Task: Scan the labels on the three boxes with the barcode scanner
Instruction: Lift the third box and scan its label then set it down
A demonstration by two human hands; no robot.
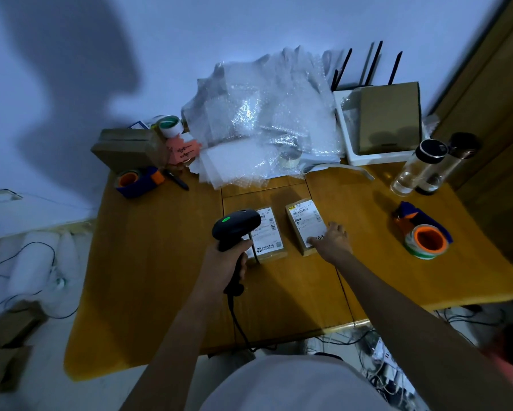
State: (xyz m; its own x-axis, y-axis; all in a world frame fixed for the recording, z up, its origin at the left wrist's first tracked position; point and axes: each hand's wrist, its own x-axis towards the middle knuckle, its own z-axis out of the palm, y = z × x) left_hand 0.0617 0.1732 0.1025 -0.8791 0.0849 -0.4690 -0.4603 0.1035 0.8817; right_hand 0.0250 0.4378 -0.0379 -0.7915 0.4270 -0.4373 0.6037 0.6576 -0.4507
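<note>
**Mid-scan, two boxes visible, third not confirmed**

While the left hand [224, 264] grips the barcode scanner [236, 229] by its handle, fingers wrapped fully round it, the scanner head hovers over the near-left part of the left box [268, 235] and partly hides it. A green light shows on top of the scanner; judgement: powered or just read, cannot tell which. No beam visible on any label.

The right hand [332, 238] lies flat on the near end of the right box [307, 225], fingers spread, pressing or steadying it, not closed round anything. Both boxes sit side by side near the middle of the wooden table [160, 277], labels face up, a small gap between them. The scanner's cable [237, 318] runs off the near edge.

Progress, as a judgement: scanning is under way, likely at the left box, or about to move to the right one. Nothing in view proves which labels are already read. Only two labelled boxes are clear; a third may be hidden under the scanner and hand at the left box's left edge, cannot tell. Other cardboard boxes at the back, one brown box [127, 149] far left and one carton [390, 117] far right, show no label.

Left to do: at least one scan, probably more.
</note>
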